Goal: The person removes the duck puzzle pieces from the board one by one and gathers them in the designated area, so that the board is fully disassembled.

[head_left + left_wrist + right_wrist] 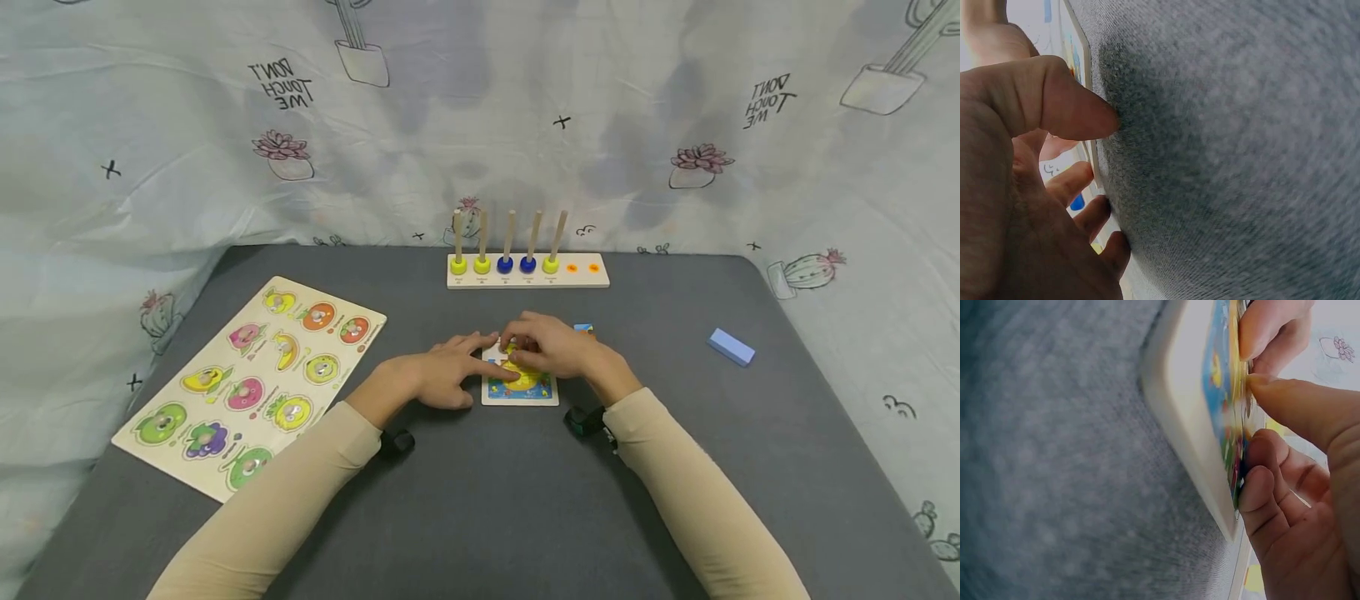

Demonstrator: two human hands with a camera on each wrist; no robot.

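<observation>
A small jigsaw puzzle (521, 392) with a blue and yellow picture lies in its pale tray on the table, between both hands. My left hand (444, 372) rests at its left side, one finger stretched across the picture and the others reaching to its far left corner. The left thumb touches the grey cloth in the left wrist view. Over the upper part of the puzzle, my right hand (551, 343) curls its thumb and fingers onto a yellow puzzle piece (513, 345), mostly hidden by the fingers. Bare pale tray shows at the upper left.
Another colourful piece (583, 328) lies just behind the right hand. A fruit peg board (225, 350) is at the left. At the back stands a rack of wooden pegs (528, 282) with yellow and blue rings. A blue block (731, 347) lies at the right.
</observation>
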